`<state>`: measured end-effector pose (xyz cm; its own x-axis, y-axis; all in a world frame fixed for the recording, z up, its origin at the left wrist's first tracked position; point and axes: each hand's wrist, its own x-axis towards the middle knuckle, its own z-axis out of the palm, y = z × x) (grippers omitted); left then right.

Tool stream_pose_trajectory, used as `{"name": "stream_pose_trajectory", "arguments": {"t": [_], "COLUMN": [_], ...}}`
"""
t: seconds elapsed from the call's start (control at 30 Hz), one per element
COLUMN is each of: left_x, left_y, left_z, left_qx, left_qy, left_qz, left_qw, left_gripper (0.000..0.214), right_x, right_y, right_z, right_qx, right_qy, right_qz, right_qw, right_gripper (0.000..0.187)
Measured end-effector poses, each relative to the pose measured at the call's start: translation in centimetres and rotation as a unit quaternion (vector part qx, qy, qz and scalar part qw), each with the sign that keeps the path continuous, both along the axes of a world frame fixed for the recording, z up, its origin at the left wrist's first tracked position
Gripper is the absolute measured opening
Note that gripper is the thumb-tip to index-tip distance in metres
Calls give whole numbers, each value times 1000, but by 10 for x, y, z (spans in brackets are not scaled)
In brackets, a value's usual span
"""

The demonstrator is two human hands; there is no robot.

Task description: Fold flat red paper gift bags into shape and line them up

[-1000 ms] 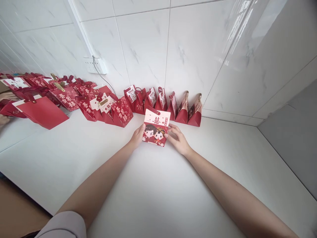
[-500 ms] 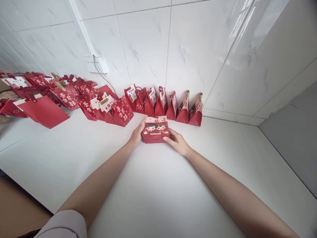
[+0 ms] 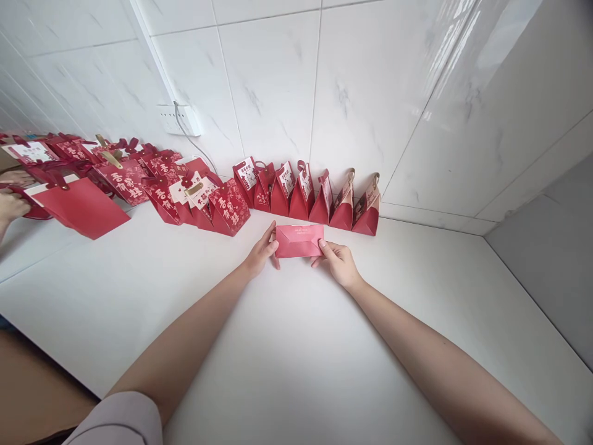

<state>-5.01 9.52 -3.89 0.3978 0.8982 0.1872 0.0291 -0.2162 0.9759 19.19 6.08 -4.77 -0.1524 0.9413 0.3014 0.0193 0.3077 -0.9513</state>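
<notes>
Between my two hands I hold a red paper gift box (image 3: 300, 244), its plain underside with folded, interlocked flaps turned toward me. My left hand (image 3: 263, 252) is closed on the box's left end, thumb in front and fingers behind. At the right end, my right hand (image 3: 340, 261) pinches it with the thumb on the face. The box's printed front is turned out of sight. Just behind it stands a row of red gift boxes with ribbon handles, such as the white-labelled box (image 3: 303, 191) and the rightmost box (image 3: 367, 207).
More red gift boxes (image 3: 227, 207) crowd the left of the white table (image 3: 287, 364). At the far left edge another person's hand (image 3: 12, 204) touches a red box. A tiled wall (image 3: 273, 80) with a power strip (image 3: 178, 120) and grey cable runs behind.
The box has been tipped so its underside faces me instead of its printed front. My hands shifted slightly with it. At far left, the other person's hand has come further into view.
</notes>
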Motion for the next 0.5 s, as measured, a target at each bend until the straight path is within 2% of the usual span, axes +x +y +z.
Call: {"name": "stream_pose_trajectory", "arguments": {"t": [0.33, 0.5], "left_x": [0, -2], "left_y": [-1, 0], "left_z": [2, -1], "left_qx": [-4, -9], "left_qy": [7, -5], "left_qz": [-4, -11], "left_qw": [1000, 1000], "left_gripper": [91, 89], "right_x": [0, 0], "right_y": [-8, -13], "right_z": [4, 6], "right_qx": [25, 63], "right_qy": [-44, -100], "right_qz": [-3, -10], "right_qw": [999, 993], "right_gripper": [43, 36]}}
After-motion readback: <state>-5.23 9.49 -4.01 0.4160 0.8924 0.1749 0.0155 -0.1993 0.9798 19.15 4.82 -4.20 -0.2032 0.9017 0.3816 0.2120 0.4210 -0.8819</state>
